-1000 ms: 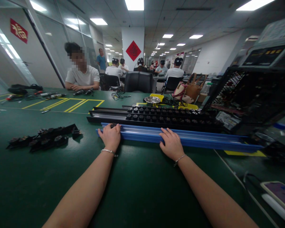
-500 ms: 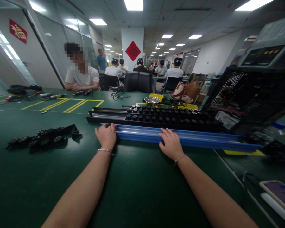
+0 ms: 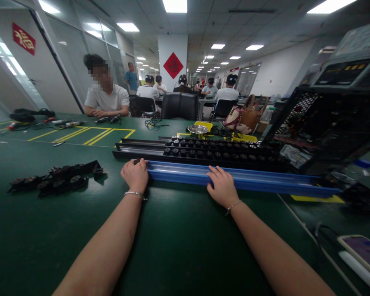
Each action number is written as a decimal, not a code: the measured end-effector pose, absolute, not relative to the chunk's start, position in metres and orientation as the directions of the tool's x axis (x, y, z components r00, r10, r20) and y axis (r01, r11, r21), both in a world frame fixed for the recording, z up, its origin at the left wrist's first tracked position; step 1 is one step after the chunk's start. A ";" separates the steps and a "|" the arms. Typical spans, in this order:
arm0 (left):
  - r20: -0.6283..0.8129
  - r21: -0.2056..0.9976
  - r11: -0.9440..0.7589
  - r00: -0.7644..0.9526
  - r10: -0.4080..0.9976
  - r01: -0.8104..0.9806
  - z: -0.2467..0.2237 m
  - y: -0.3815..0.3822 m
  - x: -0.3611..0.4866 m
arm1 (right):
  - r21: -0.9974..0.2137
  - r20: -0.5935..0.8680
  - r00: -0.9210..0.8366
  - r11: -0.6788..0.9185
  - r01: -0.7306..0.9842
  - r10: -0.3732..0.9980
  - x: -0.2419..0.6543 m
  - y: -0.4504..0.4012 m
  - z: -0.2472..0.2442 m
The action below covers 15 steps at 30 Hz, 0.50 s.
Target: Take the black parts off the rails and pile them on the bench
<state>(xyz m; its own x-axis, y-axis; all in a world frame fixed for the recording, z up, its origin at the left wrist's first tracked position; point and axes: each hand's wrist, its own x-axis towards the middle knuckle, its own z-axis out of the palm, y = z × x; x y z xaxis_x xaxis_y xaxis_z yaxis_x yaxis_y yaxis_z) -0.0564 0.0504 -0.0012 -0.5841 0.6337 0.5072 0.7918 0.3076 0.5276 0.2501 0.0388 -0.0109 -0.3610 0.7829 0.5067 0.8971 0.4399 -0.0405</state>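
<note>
A long blue channel [image 3: 179, 173] lies across the green table [image 3: 172, 238]. At its left end my left hand [image 3: 135, 174] is closed on a small black piece [image 3: 137, 161], mostly hidden by the fingers. My right hand [image 3: 222, 185] rests on the channel's near edge around its middle, fingers spread over the rim. Just behind lie black channels [image 3: 135, 155] with rows of round black parts [image 3: 200, 154] in them. A pile of black strips with similar round parts [image 3: 64, 179] sits to the left of my left hand.
A computer case [image 3: 327, 123] stands at the right, with a phone [image 3: 362, 250] nearer me. Farther back are a metal bowl [image 3: 197, 129], yellow trays [image 3: 203, 124], cables [image 3: 156, 123] and tools [image 3: 69, 123]. A person [image 3: 106, 96] sits across the table.
My left hand has shifted slightly left at the channel's end. My right hand has stayed in place on the channel.
</note>
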 end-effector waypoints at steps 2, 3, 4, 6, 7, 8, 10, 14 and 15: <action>0.504 0.549 0.321 -0.612 0.610 0.772 -0.002 0.052 -0.059 | -0.042 0.504 -0.357 0.435 0.899 0.786 0.250 0.039 -0.011; 0.500 0.561 0.328 -0.627 0.598 0.760 -0.003 0.053 -0.060 | -0.042 0.503 -0.356 0.434 0.900 0.788 0.250 0.039 -0.011; 0.495 0.571 0.333 -0.638 0.589 0.750 -0.004 0.054 -0.061 | -0.043 0.502 -0.355 0.432 0.901 0.789 0.250 0.039 -0.011; 0.492 0.589 0.337 -0.657 0.571 0.735 -0.004 0.055 -0.064 | -0.043 0.502 -0.356 0.434 0.900 0.788 0.250 0.039 -0.011; 0.491 0.594 0.335 -0.659 0.569 0.731 -0.004 0.055 -0.065 | -0.042 0.503 -0.358 0.436 0.899 0.787 0.250 0.039 -0.011; 0.488 0.599 0.332 -0.661 0.570 0.728 -0.004 0.055 -0.066 | -0.041 0.505 -0.360 0.438 0.898 0.785 0.250 0.039 -0.011; 0.476 0.608 0.333 -0.666 0.575 0.721 -0.002 0.054 -0.067 | -0.040 0.509 -0.361 0.440 0.897 0.782 0.251 0.039 -0.012; 0.455 0.630 0.344 -0.690 0.563 0.696 0.000 0.053 -0.069 | -0.046 0.510 -0.357 0.440 0.897 0.782 0.251 0.040 -0.013; 0.452 0.637 0.345 -0.696 0.558 0.689 0.000 0.053 -0.069 | -0.048 0.509 -0.357 0.440 0.897 0.783 0.252 0.040 -0.013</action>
